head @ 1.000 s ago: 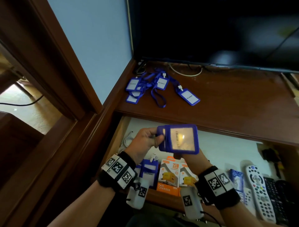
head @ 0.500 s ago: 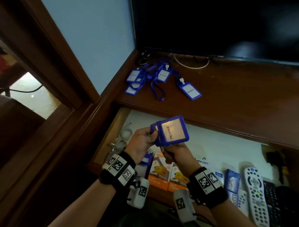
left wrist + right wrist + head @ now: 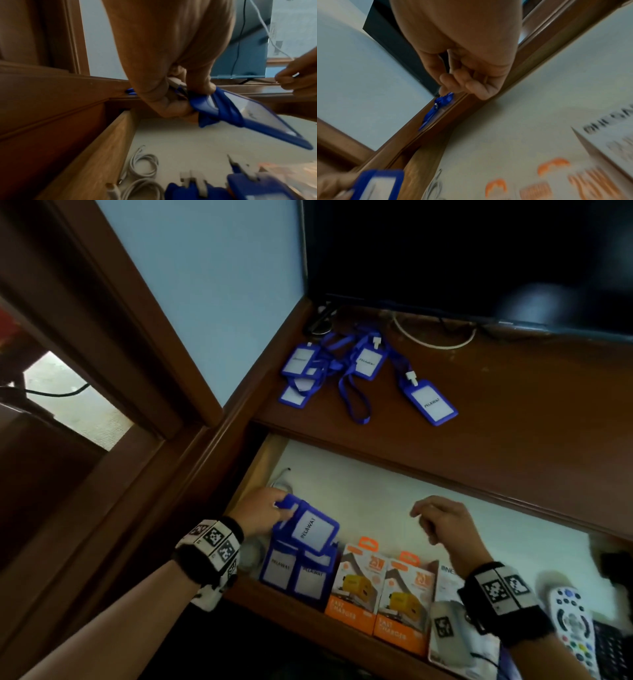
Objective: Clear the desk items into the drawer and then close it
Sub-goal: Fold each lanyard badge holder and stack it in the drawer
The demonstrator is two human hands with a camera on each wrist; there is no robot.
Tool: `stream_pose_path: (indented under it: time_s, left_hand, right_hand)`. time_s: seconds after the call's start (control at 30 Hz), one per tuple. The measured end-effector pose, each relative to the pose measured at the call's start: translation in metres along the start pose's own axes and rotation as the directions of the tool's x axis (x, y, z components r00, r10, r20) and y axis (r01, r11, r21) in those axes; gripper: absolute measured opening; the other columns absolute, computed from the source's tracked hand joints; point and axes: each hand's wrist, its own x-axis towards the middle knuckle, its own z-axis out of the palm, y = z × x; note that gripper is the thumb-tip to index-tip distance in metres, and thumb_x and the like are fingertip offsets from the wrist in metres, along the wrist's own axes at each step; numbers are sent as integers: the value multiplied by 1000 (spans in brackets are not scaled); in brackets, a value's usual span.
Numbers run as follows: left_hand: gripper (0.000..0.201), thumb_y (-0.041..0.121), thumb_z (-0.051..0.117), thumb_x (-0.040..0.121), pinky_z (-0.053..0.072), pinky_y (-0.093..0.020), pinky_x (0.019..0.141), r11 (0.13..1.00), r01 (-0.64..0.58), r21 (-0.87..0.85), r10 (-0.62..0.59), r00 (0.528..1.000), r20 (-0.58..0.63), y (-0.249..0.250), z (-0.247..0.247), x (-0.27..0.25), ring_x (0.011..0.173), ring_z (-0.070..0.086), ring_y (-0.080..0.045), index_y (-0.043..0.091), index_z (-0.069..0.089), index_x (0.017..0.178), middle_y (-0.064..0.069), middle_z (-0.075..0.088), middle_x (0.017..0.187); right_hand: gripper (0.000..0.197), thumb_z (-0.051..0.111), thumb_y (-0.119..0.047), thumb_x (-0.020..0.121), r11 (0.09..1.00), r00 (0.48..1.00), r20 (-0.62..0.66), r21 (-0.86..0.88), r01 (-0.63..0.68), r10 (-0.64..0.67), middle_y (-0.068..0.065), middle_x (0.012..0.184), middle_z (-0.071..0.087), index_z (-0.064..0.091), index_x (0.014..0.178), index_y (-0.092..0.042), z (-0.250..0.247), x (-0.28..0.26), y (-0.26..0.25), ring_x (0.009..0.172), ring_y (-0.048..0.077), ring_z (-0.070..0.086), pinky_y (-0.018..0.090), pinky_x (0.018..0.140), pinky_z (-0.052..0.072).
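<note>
On the wooden tabletop (image 3: 513,419), a cluster of blue badge holders (image 3: 329,364) with tangled lanyards lies at 11 o'clock from the open drawer (image 3: 394,494), and a single badge holder (image 3: 432,402) marked PELAWAT sits apart at 12 o'clock, below the dark television (image 3: 479,258) and a looped white cable (image 3: 435,338). Inside the drawer, two badge holders (image 3: 294,575) already lie flat at the near left corner, with two orange fast-charger boxes (image 3: 376,594) just beside them toward 3 o'clock, a white box partly hidden under the right wrist, and a white remote control (image 3: 573,621) farther right. A coiled white charging cable (image 3: 144,166) rests against the drawer's left wall, just under the left hand (image 3: 260,517). That hand reaches in low at the drawer's 9 o'clock side, fingers curled and pinching the clip end and bunched strap of the held badge holder (image 3: 311,529), which tilts downward above the two stored ones; whether it touches them cannot be told. The right hand (image 3: 442,522) hovers above the middle of the drawer, fingers loosely curled and holding nothing, well apart from the held card.
</note>
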Motion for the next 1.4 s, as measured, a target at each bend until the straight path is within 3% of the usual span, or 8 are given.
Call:
stream_pose_path:
  time_s: [0.2,0.37,0.5,0.67,0.87,1.03,1.17,1.4]
  left_hand:
    - [17,27,59,89,48,-34,80,873,-89,479,-36,969,245,-7,-18,40,91,60,-23,17,55,76,-8,64,98]
    - [18,19,53,91,47,-32,69,626,-309,716,-99,879,467,5,-5,52,92,62,-28,6,64,93,-15,63,103]
    - [22,15,51,92,48,-37,76,550,-383,742,-70,864,498,4,9,55,99,61,-32,0,62,105,-18,61,111]
    - [23,18,52,93,44,-34,69,514,-448,731,-38,840,542,-3,20,60,97,61,-33,0,61,105,-19,61,111]
    - [33,28,62,89,49,-36,76,514,-448,732,3,854,520,-11,28,65,100,61,-31,5,59,113,-17,59,116]
    - [40,32,74,81,52,-38,77,556,-403,727,11,878,478,-16,34,62,98,62,-31,4,61,107,-17,59,114]
    - [42,30,75,79,52,-41,83,615,-347,708,40,911,411,-22,36,57,103,57,-30,11,56,111,-12,54,117]
    - [54,46,73,75,45,-38,95,921,-202,333,115,958,263,-1,37,50,112,47,-16,27,46,118,2,46,122]
  right_hand:
    - [23,59,-6,85,969,948,-251,-199,149,-198,7,77,64,65,68,-21,-2,83,-33,75,24,56,34,66,43]
    - [29,61,-3,81,855,814,-401,-474,208,-420,20,129,46,64,110,-10,5,137,-65,117,40,45,47,95,43]
    - [68,64,-21,86,789,932,-275,-615,19,-237,2,159,13,30,145,-23,1,158,-74,143,32,15,50,112,21]
    - [78,55,-41,90,691,953,-250,-720,-66,-169,2,159,14,10,151,-22,12,143,-39,147,23,5,53,113,17]
    - [101,62,-65,74,567,906,-284,-821,-62,-313,11,151,26,17,149,-14,33,103,-7,143,32,15,52,111,19]
    - [92,78,-45,66,388,927,-204,-919,-70,-315,17,133,37,35,140,-11,27,84,-1,122,40,34,56,96,35]
    - [51,71,-1,66,491,871,-287,-869,-61,-399,22,119,44,55,115,-2,20,76,-1,104,43,40,55,80,42]
    - [24,67,6,67,681,805,-315,-718,145,-503,20,97,56,65,91,2,12,62,4,88,40,52,33,70,37]
